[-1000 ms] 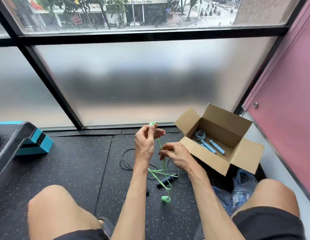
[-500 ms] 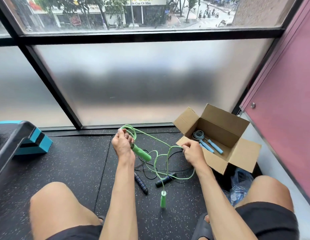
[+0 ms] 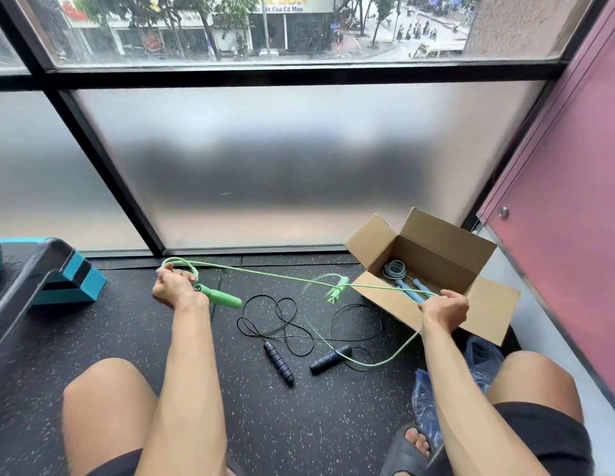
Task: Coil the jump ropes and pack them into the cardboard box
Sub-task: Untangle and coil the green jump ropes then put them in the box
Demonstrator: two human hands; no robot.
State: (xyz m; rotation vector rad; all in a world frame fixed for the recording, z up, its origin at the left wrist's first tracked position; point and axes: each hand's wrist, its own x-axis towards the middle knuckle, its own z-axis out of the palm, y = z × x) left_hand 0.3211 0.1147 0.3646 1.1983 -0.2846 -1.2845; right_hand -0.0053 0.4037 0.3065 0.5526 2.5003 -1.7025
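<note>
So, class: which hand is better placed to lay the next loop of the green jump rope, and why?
Probably right. The right hand pinches the stretched green cord and can carry it across; the left hand is occupied, gripping the coiled loops beside one green handle.

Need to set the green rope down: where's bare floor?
Bare mat between the step and the black rope, below the left hand. Crowded around the black rope mid-floor and by the box and bag on the right.

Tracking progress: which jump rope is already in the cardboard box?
The blue jump rope, coiled inside the cardboard box. The green rope is stretched between the left hand and right hand; the black rope lies loose on the floor.
</note>
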